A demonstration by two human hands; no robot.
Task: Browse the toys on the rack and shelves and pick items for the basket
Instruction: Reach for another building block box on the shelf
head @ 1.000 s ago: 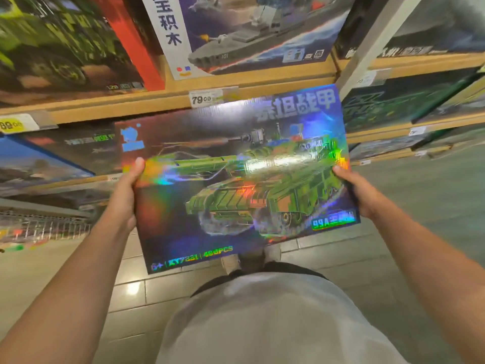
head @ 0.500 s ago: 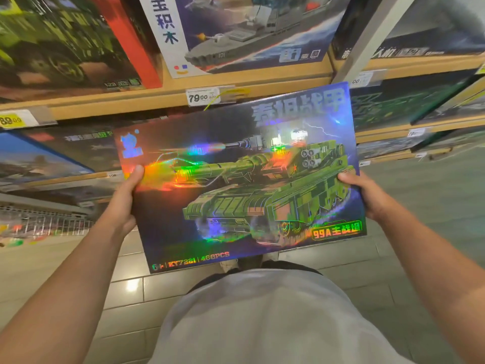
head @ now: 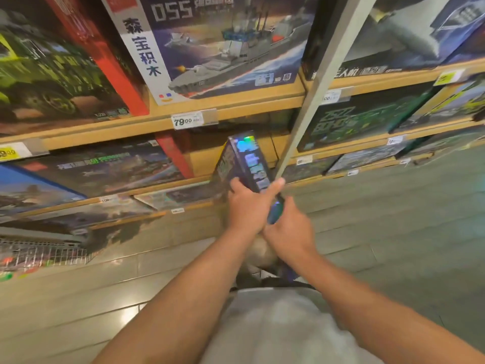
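One head-mounted wide-angle view only; no second view shares the scene. It looks forward and down from the person's head. Wooden shelves (head: pixel 225 106) fill 9 to 3 o'clock at close range, tilted. Both forearms enter from 6 o'clock. The tiled floor (head: pixel 393 219) occupies the lower half.

Two hands: left hand (head: pixel 246 206) and right hand (head: pixel 291 232). One toy box (head: pixel 246 158) held edge-on between them. One warship box (head: pixel 223 46) on the upper shelf (head: pixel 236 111). One readable price tag (head: pixel 187 120), marked 79.00. One wire basket (head: pixel 42 254) at lower left. Other boxes are too blurred to count.
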